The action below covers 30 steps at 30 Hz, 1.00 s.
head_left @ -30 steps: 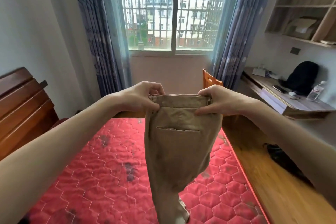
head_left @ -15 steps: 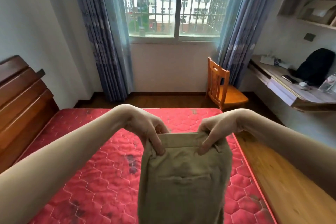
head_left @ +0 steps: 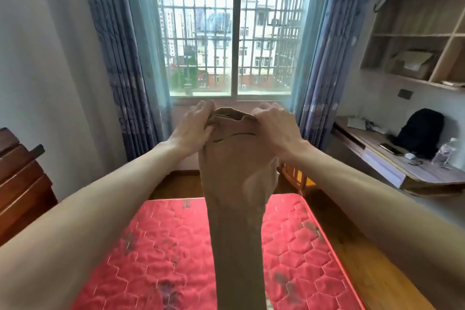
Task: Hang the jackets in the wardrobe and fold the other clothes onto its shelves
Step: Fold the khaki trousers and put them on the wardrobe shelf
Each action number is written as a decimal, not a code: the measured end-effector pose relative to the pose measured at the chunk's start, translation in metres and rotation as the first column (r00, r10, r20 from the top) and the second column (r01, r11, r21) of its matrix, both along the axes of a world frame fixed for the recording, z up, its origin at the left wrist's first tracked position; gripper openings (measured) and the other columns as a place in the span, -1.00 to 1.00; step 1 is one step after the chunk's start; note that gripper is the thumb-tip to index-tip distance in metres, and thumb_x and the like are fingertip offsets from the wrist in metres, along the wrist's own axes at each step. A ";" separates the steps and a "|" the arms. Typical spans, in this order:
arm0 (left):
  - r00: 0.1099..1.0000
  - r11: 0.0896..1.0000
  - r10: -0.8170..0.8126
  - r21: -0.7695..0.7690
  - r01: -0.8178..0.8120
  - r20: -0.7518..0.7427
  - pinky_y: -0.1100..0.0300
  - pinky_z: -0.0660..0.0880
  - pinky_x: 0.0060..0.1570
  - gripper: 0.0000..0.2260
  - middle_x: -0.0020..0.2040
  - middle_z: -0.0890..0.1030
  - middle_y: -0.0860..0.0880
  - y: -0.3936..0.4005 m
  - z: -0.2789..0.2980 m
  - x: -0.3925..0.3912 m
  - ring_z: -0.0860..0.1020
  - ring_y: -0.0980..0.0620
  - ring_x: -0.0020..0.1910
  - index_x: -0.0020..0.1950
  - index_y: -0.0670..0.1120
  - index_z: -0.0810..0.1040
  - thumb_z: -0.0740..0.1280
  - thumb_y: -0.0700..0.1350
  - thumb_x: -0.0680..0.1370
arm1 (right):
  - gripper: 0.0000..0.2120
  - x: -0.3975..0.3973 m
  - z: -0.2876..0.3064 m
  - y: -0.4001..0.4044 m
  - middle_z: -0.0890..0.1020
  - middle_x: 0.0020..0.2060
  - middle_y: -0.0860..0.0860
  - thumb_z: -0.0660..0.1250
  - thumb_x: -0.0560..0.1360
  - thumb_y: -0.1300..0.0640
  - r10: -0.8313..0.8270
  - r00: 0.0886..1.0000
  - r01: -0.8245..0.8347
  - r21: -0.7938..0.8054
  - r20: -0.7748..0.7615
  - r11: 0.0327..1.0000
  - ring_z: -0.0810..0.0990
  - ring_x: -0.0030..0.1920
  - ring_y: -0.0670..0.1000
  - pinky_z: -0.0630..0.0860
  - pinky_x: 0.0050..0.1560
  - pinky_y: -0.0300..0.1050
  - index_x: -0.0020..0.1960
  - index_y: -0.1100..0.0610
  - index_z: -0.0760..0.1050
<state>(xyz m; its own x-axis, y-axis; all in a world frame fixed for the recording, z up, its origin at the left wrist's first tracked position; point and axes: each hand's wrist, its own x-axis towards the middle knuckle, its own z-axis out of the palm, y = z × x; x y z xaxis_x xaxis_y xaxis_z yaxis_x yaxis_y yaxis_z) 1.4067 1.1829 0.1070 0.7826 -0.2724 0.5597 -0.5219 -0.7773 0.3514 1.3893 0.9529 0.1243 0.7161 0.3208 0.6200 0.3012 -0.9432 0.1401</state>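
A person holds tan trousers (head_left: 236, 184) up at arm's length in front of a barred window (head_left: 235, 35). The left hand (head_left: 192, 131) and right hand (head_left: 275, 131) each grip a side of the waistband, fingers curled over its top edge. From the fingers the cloth hangs straight down, above a red quilted mattress (head_left: 156, 254); a tabletop (head_left: 392, 166) lies right of the right fingers.

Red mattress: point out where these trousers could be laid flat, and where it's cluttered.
The red quilted mattress lies bare on both sides of the hanging tan trousers, from the dark wooden headboard side across to its right edge. The wall-mounted wooden desk is crowded: black backpack, phone, bottle.
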 end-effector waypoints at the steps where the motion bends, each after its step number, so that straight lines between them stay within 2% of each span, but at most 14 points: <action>1: 0.996 0.999 0.007 0.032 -0.009 0.090 0.01 0.41 0.00 -0.81 0.03 0.48 -0.03 -0.002 0.007 0.000 0.44 -0.06 0.04 0.10 -0.07 0.39 0.31 -0.29 0.58 | -0.78 0.000 0.009 -0.003 0.60 0.05 0.05 0.27 0.62 0.32 -0.016 0.999 0.017 -0.010 0.033 1.000 0.61 0.11 0.16 0.52 -0.12 0.03 0.17 0.15 0.62; 3: 0.976 0.997 0.011 0.077 -0.029 0.217 0.00 0.40 0.01 -0.77 0.05 0.47 -0.07 -0.006 0.015 -0.004 0.42 -0.09 0.05 0.13 -0.08 0.38 0.31 -0.33 0.57 | -0.77 -0.003 0.020 -0.008 0.56 0.02 0.05 0.27 0.59 0.34 -0.041 0.995 0.044 -0.025 0.091 0.999 0.60 0.06 0.17 0.47 -0.22 0.05 0.17 0.15 0.60; 6: 0.957 0.991 -0.010 0.128 -0.029 0.289 -0.06 0.43 0.03 -0.84 0.05 0.50 -0.12 -0.011 0.010 -0.019 0.46 -0.13 0.03 0.12 -0.13 0.40 0.32 -0.28 0.60 | -0.84 -0.013 0.017 -0.016 0.53 -0.03 0.04 0.32 0.60 0.30 -0.028 0.992 0.036 -0.065 0.122 0.997 0.61 -0.01 0.16 0.52 -0.28 0.07 0.13 0.16 0.61; 9: 0.962 0.981 -0.051 0.196 -0.003 0.270 -0.08 0.43 0.05 -0.88 0.00 0.51 -0.11 -0.013 -0.019 -0.036 0.48 -0.14 -0.03 0.07 -0.13 0.41 0.33 -0.16 0.63 | -0.93 -0.027 -0.016 -0.024 0.55 -0.10 0.07 0.42 0.55 0.27 0.034 0.993 -0.019 -0.129 0.111 0.991 0.63 -0.09 0.15 0.55 -0.37 0.04 0.03 0.18 0.61; 14: 0.980 0.933 -0.076 0.360 0.004 0.185 -0.08 0.49 -0.10 -0.82 -0.10 0.50 -0.06 -0.014 -0.122 -0.074 0.53 -0.16 -0.13 0.02 -0.07 0.40 0.40 -0.09 0.58 | -0.81 -0.064 -0.126 -0.039 0.54 -0.23 0.02 0.57 0.33 0.28 0.098 0.995 -0.091 -0.212 0.023 0.973 0.60 -0.28 0.06 0.43 -0.60 -0.11 -0.19 0.12 0.58; 18: 0.996 0.873 -0.086 0.483 0.072 0.008 0.04 0.56 -0.15 -0.59 -0.09 0.55 0.00 -0.017 -0.247 -0.116 0.57 -0.05 -0.16 0.05 -0.02 0.37 0.54 -0.17 0.37 | -0.72 -0.104 -0.247 -0.046 0.58 -0.24 0.01 0.61 0.19 0.30 0.168 0.971 -0.205 -0.231 -0.169 0.951 0.61 -0.32 0.04 0.47 -0.58 -0.10 -0.22 0.09 0.58; 20: 0.991 0.836 -0.043 0.538 0.106 -0.128 0.09 0.56 -0.19 -0.48 -0.11 0.54 0.05 -0.021 -0.312 -0.141 0.56 0.00 -0.19 0.05 0.00 0.38 0.60 -0.15 0.25 | -0.78 -0.123 -0.316 -0.047 0.59 -0.25 0.00 0.57 0.24 0.26 0.169 0.944 -0.237 -0.229 -0.282 0.944 0.61 -0.33 0.02 0.50 -0.56 -0.11 -0.24 0.07 0.57; 21: 0.976 0.810 -0.019 0.569 0.142 -0.217 0.12 0.56 -0.22 -0.44 -0.13 0.55 0.06 -0.024 -0.346 -0.156 0.56 0.02 -0.21 0.04 0.01 0.38 0.60 -0.14 0.19 | -0.86 -0.135 -0.351 -0.047 0.58 -0.27 -0.02 0.47 0.30 0.25 0.166 0.925 -0.257 -0.242 -0.341 0.935 0.62 -0.34 0.01 0.51 -0.54 -0.12 -0.25 0.05 0.57; 23: 0.903 0.765 0.057 0.600 0.234 -0.425 0.17 0.56 -0.26 -0.36 -0.17 0.56 0.10 -0.033 -0.406 -0.184 0.58 0.07 -0.24 0.02 0.04 0.36 0.59 -0.09 0.05 | -0.79 -0.160 -0.418 -0.048 0.57 -0.32 -0.03 0.20 0.33 0.25 0.166 0.879 -0.302 -0.252 -0.447 0.919 0.63 -0.36 -0.01 0.52 -0.52 -0.13 -0.31 0.03 0.56; 25: 0.784 0.795 0.124 0.534 0.288 -0.608 0.22 0.56 -0.30 -0.28 -0.21 0.60 0.13 -0.042 -0.468 -0.210 0.60 0.11 -0.27 0.01 0.05 0.36 0.63 -0.01 -0.04 | -0.71 -0.187 -0.473 -0.049 0.56 -0.37 -0.03 0.10 0.29 0.24 0.105 0.835 -0.286 -0.262 -0.541 0.922 0.61 -0.42 -0.02 0.51 -0.56 -0.14 -0.37 0.02 0.56; 27: 0.745 0.767 0.117 0.536 0.352 -0.656 0.18 0.58 -0.25 -0.27 -0.15 0.64 0.10 -0.052 -0.509 -0.237 0.63 0.07 -0.20 0.08 0.00 0.39 0.68 0.07 0.06 | -0.80 -0.215 -0.515 -0.047 0.55 -0.41 -0.03 0.20 0.29 0.19 0.040 0.772 -0.286 -0.291 -0.635 0.913 0.59 -0.46 -0.02 0.46 -0.60 -0.16 -0.40 0.01 0.56; 28: 0.755 0.759 0.096 0.539 0.366 -0.648 0.08 0.58 -0.07 -0.37 0.00 0.66 0.02 -0.055 -0.523 -0.252 0.64 0.00 -0.03 0.20 -0.06 0.41 0.64 0.04 0.27 | -0.92 -0.227 -0.533 -0.048 0.54 -0.42 -0.04 0.34 0.26 0.13 -0.008 0.703 -0.297 -0.303 -0.712 0.905 0.58 -0.47 -0.03 0.45 -0.61 -0.16 -0.40 0.01 0.56; 29: 0.744 0.765 0.132 0.545 0.344 -0.655 -0.02 0.51 0.15 -0.51 0.20 0.61 -0.07 -0.059 -0.534 -0.268 0.58 -0.10 0.18 0.34 -0.11 0.38 0.48 -0.05 0.50 | -0.88 -0.238 -0.556 -0.050 0.54 -0.42 -0.05 0.50 0.17 0.09 -0.043 0.608 -0.309 -0.286 -0.793 0.907 0.56 -0.47 -0.04 0.45 -0.62 -0.17 -0.38 0.00 0.56; 30: 0.704 0.723 0.137 0.557 0.410 -0.697 -0.09 0.39 0.30 -0.60 0.34 0.51 -0.13 -0.060 -0.550 -0.281 0.48 -0.17 0.33 0.43 -0.15 0.33 0.31 -0.15 0.61 | -0.75 -0.249 -0.582 -0.053 0.53 -0.41 -0.07 0.60 0.06 0.07 -0.030 0.518 -0.313 -0.223 -0.855 0.923 0.55 -0.47 -0.05 0.44 -0.62 -0.19 -0.37 0.00 0.56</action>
<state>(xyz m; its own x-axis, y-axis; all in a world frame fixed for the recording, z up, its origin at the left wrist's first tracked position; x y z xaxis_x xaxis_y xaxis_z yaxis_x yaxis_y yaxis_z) 1.1253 1.1225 -0.4430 0.7638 -0.4690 -0.4435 -0.4826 -0.8712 0.0900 1.1400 0.8997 -0.4579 0.7639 0.5120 -0.3930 0.5632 -0.8261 0.0184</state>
